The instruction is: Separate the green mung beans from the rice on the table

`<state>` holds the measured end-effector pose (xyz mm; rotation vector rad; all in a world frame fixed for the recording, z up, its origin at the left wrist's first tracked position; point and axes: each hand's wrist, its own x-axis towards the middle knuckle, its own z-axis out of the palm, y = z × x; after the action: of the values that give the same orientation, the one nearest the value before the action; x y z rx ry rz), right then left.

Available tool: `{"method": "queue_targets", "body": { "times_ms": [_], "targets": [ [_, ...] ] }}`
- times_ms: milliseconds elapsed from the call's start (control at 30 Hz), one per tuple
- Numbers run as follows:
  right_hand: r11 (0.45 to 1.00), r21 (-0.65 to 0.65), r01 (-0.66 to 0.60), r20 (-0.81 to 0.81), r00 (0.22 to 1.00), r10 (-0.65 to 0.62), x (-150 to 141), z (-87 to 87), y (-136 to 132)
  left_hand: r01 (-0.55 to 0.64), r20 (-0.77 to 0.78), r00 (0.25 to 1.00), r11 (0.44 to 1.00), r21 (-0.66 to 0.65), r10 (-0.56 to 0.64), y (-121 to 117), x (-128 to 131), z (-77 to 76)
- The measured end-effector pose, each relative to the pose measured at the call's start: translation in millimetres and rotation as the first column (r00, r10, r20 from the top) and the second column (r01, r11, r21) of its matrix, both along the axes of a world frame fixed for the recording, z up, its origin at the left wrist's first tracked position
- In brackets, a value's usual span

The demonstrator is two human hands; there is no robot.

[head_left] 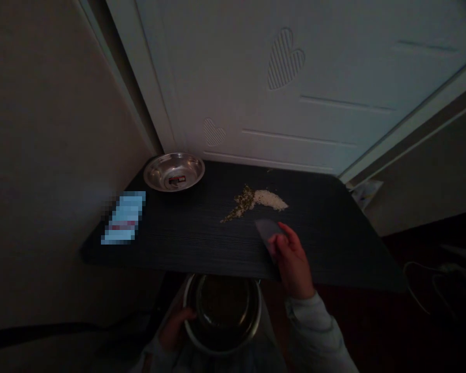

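Note:
My right hand [293,259] pinches a thin, flat, translucent scraper-like sheet [268,234] just above the dark tabletop. Beyond it lies a pile of pale grains [270,199], like rice, touching a scattered heap of small greenish-brown grains [244,201]. Below the table's front edge, my left hand [175,326] grips the left rim of a round metal bowl [223,349]. That bowl sits low in front of my body, and its dark inside is hard to make out.
A shallow metal basin [174,171] stands at the table's back left, with a small dark-and-red label inside. A bright pixelated object [124,217] lies at the left edge of the dark table [334,228]. A white door panel [233,77] with heart patterns rises behind.

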<state>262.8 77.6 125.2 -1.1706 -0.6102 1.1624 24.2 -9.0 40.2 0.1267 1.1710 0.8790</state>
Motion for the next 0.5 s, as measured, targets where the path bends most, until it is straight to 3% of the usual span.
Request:
{"method": "queue_targets", "body": {
  "times_ms": [167,267,333,400,500],
  "targets": [
    [0.996,0.056,-0.074,0.226,0.972,0.060,7,3.4,20,0.103,-0.002,0.995,0.994,-0.034,-0.103,2,-2,2.3],
    [0.983,0.075,-0.166,0.435,0.893,0.118,11,6.5,41,0.103,0.019,0.995,0.990,-0.099,-0.102,2,-2,5.7],
    [0.967,0.080,-0.242,0.615,0.776,0.143,11,8.3,59,0.106,0.054,0.994,0.987,-0.120,-0.100,3,-1,10.3],
    [0.948,0.060,-0.313,0.779,0.609,0.152,10,9.0,76,0.117,0.092,0.990,0.984,-0.137,-0.105,3,1,15.5],
    [0.931,0.042,-0.362,0.896,0.426,0.126,3,6.1,94,0.115,0.091,0.991,0.980,-0.161,-0.101,3,4,20.4]
  ]
}}
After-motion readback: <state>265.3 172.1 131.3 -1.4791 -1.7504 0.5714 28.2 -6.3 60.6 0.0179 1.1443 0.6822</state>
